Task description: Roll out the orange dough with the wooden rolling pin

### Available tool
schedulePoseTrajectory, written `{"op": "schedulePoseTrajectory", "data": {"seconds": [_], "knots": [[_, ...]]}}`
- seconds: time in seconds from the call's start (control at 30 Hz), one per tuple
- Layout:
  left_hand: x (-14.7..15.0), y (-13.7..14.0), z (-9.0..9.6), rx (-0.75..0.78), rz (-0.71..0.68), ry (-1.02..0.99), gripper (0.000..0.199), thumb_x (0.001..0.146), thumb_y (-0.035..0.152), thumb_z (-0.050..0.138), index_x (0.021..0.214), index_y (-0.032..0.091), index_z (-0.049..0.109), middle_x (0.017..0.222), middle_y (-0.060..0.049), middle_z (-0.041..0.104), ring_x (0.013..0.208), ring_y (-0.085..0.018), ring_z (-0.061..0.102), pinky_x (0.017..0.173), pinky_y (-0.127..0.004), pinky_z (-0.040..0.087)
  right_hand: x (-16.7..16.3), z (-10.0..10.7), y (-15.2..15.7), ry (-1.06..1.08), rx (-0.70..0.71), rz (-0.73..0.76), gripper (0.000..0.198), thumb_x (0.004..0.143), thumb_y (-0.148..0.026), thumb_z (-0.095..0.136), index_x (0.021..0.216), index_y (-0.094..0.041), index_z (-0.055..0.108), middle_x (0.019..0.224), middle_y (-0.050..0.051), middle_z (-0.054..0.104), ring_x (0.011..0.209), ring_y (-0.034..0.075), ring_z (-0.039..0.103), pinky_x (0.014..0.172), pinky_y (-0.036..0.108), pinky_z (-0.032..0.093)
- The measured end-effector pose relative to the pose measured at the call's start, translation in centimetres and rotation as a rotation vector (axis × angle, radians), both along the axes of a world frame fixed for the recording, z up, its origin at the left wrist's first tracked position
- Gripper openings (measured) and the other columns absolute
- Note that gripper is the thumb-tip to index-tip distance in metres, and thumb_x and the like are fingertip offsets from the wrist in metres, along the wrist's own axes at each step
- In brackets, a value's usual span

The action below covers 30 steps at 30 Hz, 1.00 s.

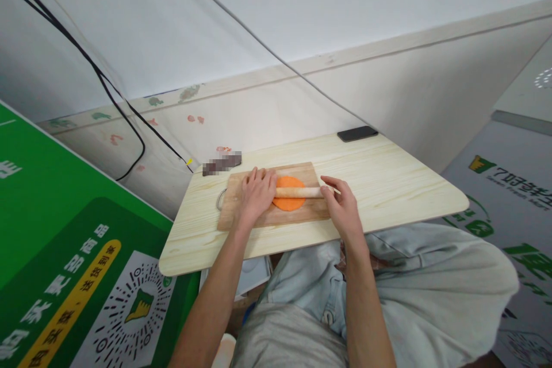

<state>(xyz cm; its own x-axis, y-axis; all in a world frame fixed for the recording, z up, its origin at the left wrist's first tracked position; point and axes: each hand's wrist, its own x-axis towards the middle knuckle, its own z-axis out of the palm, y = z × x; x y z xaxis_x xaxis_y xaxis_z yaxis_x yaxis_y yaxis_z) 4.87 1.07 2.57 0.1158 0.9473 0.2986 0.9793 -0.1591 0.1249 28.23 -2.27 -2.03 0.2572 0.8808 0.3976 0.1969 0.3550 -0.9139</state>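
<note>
A wooden rolling pin (297, 192) lies across a flat, round sheet of orange dough (290, 203) on a wooden cutting board (235, 215). My left hand (257, 192) rests palm down over the pin's left end, its fingers covering that end and part of the dough's left edge. At the other end, my right hand (342, 204) grips the pin between thumb and fingers, with the index finger raised a little. The pin sits nearly level from left to right.
The board lies on a pale wood-grain table (397, 184) set against a wall. At the back right corner is a black phone (357, 134); a blurred dark item (222, 164) lies back left. A metal ring (221, 199) sticks out from the board. Black cables (101, 75) hang at left.
</note>
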Motion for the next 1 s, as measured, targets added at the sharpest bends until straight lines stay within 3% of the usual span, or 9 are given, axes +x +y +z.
{"op": "schedulePoseTrajectory", "data": {"seconds": [0.17,0.37,0.53,0.77,1.0], "knots": [[0.3,-0.6,-0.4,0.077,0.033,-0.067,0.039,0.115,0.031,0.038,0.124,0.026,0.075,0.14,-0.008,0.076,0.132,-0.029,0.064,0.113,-0.047,0.045,0.2,0.1,-0.1,-0.034,0.01,0.009,0.033,0.094,-0.048,0.064,0.114,-0.026,0.079,0.122,0.012,0.075,0.118,0.032,0.068,0.099,0.051,0.059],[0.7,-0.8,-0.1,0.17,0.037,-0.174,0.027,0.109,0.03,0.051,0.108,0.024,0.078,0.121,-0.01,0.082,0.117,-0.03,0.068,0.105,-0.047,0.045,0.4,0.5,-0.2,-0.071,0.024,0.018,0.029,0.095,-0.044,0.061,0.109,-0.027,0.08,0.118,0.011,0.076,0.114,0.032,0.069,0.095,0.048,0.059],[0.8,-0.8,0.0,0.232,0.098,-0.232,0.022,0.105,0.029,0.057,0.104,0.023,0.078,0.115,-0.01,0.081,0.117,-0.032,0.067,0.105,-0.049,0.045,0.1,0.5,0.1,-0.103,0.05,-0.013,0.025,0.095,-0.037,0.06,0.105,-0.027,0.08,0.115,0.01,0.077,0.114,0.031,0.069,0.102,0.049,0.057],[0.7,-0.8,0.0,0.166,0.152,-0.213,0.027,0.107,0.033,0.053,0.109,0.023,0.078,0.121,-0.012,0.08,0.123,-0.033,0.064,0.107,-0.05,0.046,-0.3,0.6,0.4,-0.094,0.037,-0.014,0.027,0.095,-0.037,0.057,0.104,-0.026,0.08,0.113,0.011,0.077,0.113,0.03,0.069,0.102,0.048,0.058],[0.8,-0.7,0.2,0.153,0.142,-0.253,0.026,0.106,0.03,0.052,0.105,0.023,0.077,0.119,-0.011,0.08,0.121,-0.031,0.067,0.108,-0.046,0.048,1.1,0.8,-0.3,-0.012,0.003,0.206,0.031,0.089,-0.035,0.064,0.116,-0.031,0.078,0.131,0.007,0.074,0.13,0.029,0.066,0.111,0.05,0.056]]}}
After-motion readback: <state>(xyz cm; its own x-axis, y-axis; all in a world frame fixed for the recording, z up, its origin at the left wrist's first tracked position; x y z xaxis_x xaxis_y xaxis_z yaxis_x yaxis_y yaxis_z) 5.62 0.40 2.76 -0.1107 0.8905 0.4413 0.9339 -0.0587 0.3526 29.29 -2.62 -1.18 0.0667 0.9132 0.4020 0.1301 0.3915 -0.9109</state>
